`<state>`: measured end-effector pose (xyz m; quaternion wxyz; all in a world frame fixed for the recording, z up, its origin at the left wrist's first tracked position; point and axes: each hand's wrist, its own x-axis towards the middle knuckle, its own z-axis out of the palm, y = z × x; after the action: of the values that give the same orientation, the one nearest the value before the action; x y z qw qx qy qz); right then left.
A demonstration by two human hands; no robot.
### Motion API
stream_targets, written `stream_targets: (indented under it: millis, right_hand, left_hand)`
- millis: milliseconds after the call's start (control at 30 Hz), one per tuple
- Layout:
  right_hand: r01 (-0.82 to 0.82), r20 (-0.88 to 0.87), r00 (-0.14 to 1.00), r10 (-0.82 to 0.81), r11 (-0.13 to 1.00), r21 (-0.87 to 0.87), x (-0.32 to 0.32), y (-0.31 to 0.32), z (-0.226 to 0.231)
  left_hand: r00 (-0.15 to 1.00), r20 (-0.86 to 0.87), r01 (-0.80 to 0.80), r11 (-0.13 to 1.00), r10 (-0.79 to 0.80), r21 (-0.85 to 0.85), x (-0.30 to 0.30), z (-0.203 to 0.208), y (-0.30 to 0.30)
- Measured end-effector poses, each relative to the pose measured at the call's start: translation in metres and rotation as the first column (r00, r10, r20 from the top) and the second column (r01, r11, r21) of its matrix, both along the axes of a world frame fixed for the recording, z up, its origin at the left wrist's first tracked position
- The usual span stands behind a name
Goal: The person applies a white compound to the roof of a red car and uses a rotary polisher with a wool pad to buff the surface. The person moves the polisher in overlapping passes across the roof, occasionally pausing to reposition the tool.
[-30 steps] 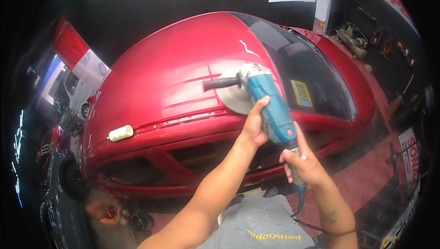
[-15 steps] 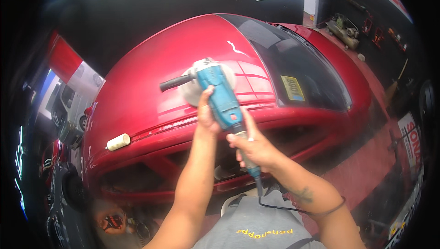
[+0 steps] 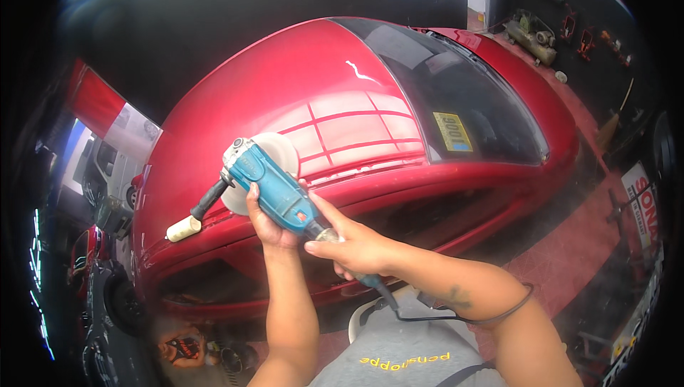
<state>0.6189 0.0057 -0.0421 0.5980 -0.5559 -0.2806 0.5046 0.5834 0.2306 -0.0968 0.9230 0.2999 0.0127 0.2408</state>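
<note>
A blue rotary polisher [image 3: 276, 186] with a round white pad [image 3: 280, 150] lies over the near side of a red car's roof [image 3: 263, 81]. My left hand [image 3: 271, 222] grips the tool's body from below, its thumb up along the side. Around the rear grip, where the cord comes out, my right hand [image 3: 353, 241] is closed. The black side handle [image 3: 210, 198] points to the lower left and overlaps a cream bottle [image 3: 184, 229] that lies on the roof edge. The pad looks flat to the roof; its underside is hidden.
The power cord [image 3: 434, 318] loops over my right forearm. Beyond the roof is the windshield [image 3: 456, 88] with a yellow sticker [image 3: 450, 132]. A compressor [image 3: 531, 39] and a broom [image 3: 616, 120] stand along the right wall. A dark tyre [image 3: 122, 305] is at lower left.
Both hands have brought the polisher leftward and nearer along the roof, turning its head left. Its side handle now reaches the bottle, and the window-like reflection on the roof is uncovered.
</note>
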Motion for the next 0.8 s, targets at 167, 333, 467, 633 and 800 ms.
stream_targets:
  millis: [167,333,467,633,800]
  right_hand:
    - [0.089,-0.015,0.996,-0.089,0.996,-0.007,0.004,-0.066,-0.01]
    - [0.327,-0.081,0.942,-0.325,0.945,0.013,0.002,-0.14,-0.01]
    - [0.482,-0.149,0.866,-0.477,0.876,-0.004,0.004,-0.179,-0.017]
    - [0.477,-0.15,0.869,-0.471,0.879,0.003,-0.004,-0.188,-0.021]
    - [0.281,-0.069,0.957,-0.28,0.96,0.0,-0.009,-0.156,-0.006]
  left_hand:
    - [0.985,-0.124,0.118,0.993,-0.118,-0.011,0.018,-0.004,-0.062]
    - [0.915,-0.193,0.341,0.935,-0.354,-0.1,0.065,-0.007,-0.141]
    - [0.822,-0.145,0.53,0.833,-0.551,-0.161,0.098,-0.013,-0.188]
    - [0.835,-0.188,0.498,0.855,-0.518,-0.144,0.09,-0.017,-0.197]
    - [0.913,-0.211,0.346,0.937,-0.348,-0.047,0.044,-0.006,-0.156]
